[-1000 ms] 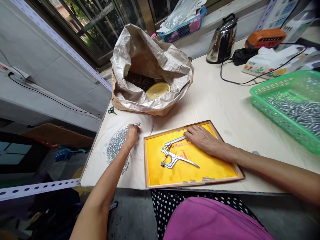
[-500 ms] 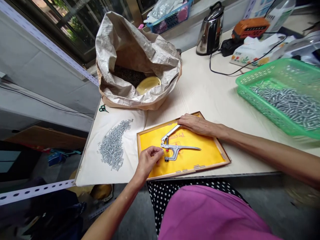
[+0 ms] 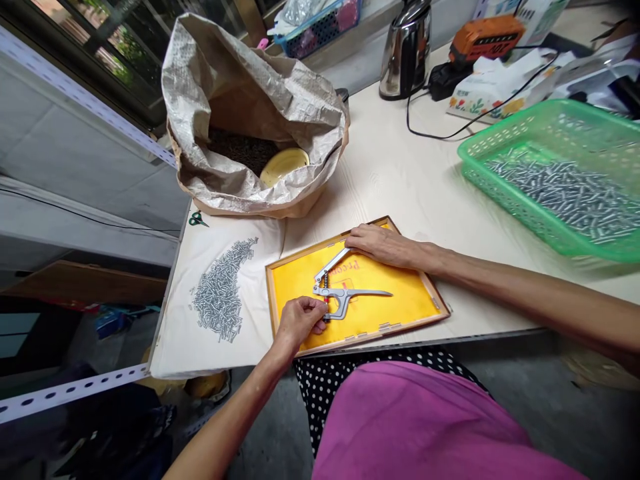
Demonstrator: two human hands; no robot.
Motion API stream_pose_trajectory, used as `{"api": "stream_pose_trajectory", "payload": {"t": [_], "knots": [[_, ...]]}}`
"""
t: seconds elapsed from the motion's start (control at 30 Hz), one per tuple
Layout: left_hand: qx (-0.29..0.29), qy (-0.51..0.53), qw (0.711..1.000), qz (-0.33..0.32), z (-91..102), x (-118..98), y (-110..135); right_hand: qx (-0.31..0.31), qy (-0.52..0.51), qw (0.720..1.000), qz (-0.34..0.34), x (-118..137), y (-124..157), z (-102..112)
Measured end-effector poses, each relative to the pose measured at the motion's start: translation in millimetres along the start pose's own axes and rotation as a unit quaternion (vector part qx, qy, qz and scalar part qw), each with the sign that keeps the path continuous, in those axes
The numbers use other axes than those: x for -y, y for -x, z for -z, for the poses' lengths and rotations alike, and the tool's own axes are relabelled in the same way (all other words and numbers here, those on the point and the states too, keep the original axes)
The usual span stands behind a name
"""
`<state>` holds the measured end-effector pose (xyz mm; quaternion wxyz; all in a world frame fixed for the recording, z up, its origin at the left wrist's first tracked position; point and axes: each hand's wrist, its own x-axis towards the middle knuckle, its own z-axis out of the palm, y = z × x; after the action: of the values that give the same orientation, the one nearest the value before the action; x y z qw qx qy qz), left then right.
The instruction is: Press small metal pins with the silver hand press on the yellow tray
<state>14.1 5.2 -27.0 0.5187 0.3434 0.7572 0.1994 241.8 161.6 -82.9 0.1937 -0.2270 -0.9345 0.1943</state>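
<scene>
At the near edge of the yellow-lined tray (image 3: 400, 310), the left grip (image 3: 300, 320) is pinched together against the head of the silver pliers (image 3: 350, 294). The right grip (image 3: 383, 244) lies flat, fingers apart, on their upper handle. Red lettering on the lining reads upside down, partly covered. Loose metal pins (image 3: 220, 293) lie on white cloth (image 3: 175, 347) over the pale tabletop (image 3: 415, 180), beside 1 brown sack (image 3: 240, 87).

Left hand (image 3: 300, 319): what its curled fingers pinch at the pliers (image 3: 345, 293) on the tray (image 3: 373, 332) is too small to tell.
Basket (image 3: 505, 208): right of tray, cut off by right edge.
Kettle (image 3: 405, 50): beyond tray, top cut off.
Bag (image 3: 240, 80): beyond tray, folds hide most of its dark contents.
</scene>
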Motion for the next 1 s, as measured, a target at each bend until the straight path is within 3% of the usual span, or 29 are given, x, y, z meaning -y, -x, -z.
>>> {"api": "stream_pose_trajectory", "payload": {"t": [0.2,0.5,0.8,1.0], "knots": [[0.032,-0.039,0.997,0.065,2.9,-9.3,6.4,0.001,0.073,0.997,-0.031,17.0,7.8,-3.6],[0.027,-0.079,0.995,0.059,2.2,-1.4,11.8,0.039,0.081,0.993,-0.082,40.1,14.8,-0.8],[0.002,-0.105,0.993,0.047,-0.3,-3.0,15.9,0.082,0.122,0.988,-0.055,67.6,50.1,-4.2],[0.004,-0.120,0.992,0.042,0.0,-1.3,14.7,0.042,0.110,0.991,-0.063,76.9,52.6,-5.0]]}}
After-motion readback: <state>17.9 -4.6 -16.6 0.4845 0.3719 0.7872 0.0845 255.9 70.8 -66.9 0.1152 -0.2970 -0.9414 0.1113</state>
